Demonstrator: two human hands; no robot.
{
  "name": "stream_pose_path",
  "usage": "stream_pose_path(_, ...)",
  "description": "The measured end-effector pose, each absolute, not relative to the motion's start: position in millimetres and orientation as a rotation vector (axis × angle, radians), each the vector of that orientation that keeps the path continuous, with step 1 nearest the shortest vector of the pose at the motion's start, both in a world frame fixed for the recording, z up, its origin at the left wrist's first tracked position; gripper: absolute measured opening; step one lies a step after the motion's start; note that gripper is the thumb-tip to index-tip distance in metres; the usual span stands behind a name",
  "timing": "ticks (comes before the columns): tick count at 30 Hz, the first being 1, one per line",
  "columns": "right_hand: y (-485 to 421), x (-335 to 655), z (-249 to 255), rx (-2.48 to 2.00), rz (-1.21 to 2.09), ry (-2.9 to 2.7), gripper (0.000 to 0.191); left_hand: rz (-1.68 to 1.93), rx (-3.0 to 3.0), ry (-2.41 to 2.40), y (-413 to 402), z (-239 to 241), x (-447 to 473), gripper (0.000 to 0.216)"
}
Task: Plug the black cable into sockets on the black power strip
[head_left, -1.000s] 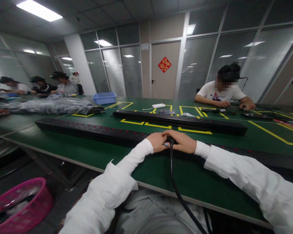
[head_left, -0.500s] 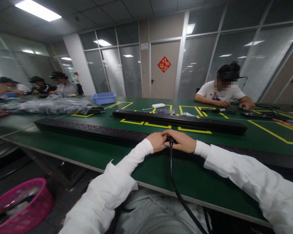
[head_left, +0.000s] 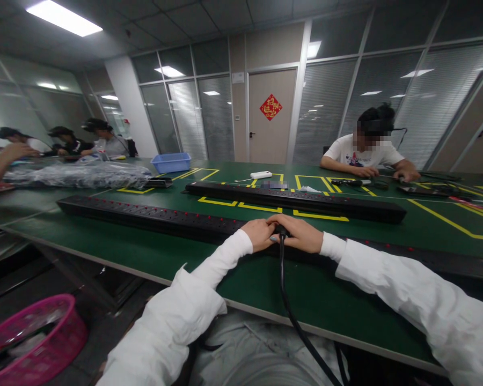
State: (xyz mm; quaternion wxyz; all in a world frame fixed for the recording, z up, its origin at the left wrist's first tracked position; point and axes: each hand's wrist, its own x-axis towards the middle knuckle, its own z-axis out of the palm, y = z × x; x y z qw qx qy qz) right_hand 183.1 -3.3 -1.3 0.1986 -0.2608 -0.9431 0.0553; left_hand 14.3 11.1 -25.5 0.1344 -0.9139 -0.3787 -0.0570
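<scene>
A long black power strip [head_left: 145,214] with red switches lies across the green table [head_left: 153,254] in front of me. My left hand [head_left: 260,234] and my right hand [head_left: 301,234] meet on top of it, fingers curled together around a black plug [head_left: 280,231]. Its thick black cable [head_left: 292,316] runs from the plug over the table's near edge toward my lap. Both arms wear white sleeves.
A second black power strip [head_left: 298,200] lies farther back among yellow floor-tape marks. A blue tray [head_left: 171,161], a plastic-wrapped bundle [head_left: 76,174] and a white device [head_left: 261,174] sit beyond. A pink basket [head_left: 28,343] stands on the floor at left. A person [head_left: 366,153] works opposite; others sit far left.
My hands and the plug have stayed in place. At the far left edge a co-worker's arm has reached farther into view.
</scene>
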Motion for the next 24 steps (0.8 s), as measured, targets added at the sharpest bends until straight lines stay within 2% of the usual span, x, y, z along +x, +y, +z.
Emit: stream_pose_path(24, -6.2, 183.6, 0.1, -0.763, 0.037, -2.619, 0.038, -0.162, -2.654, -1.118, 11.8, -26.6, 16.3, 0.038)
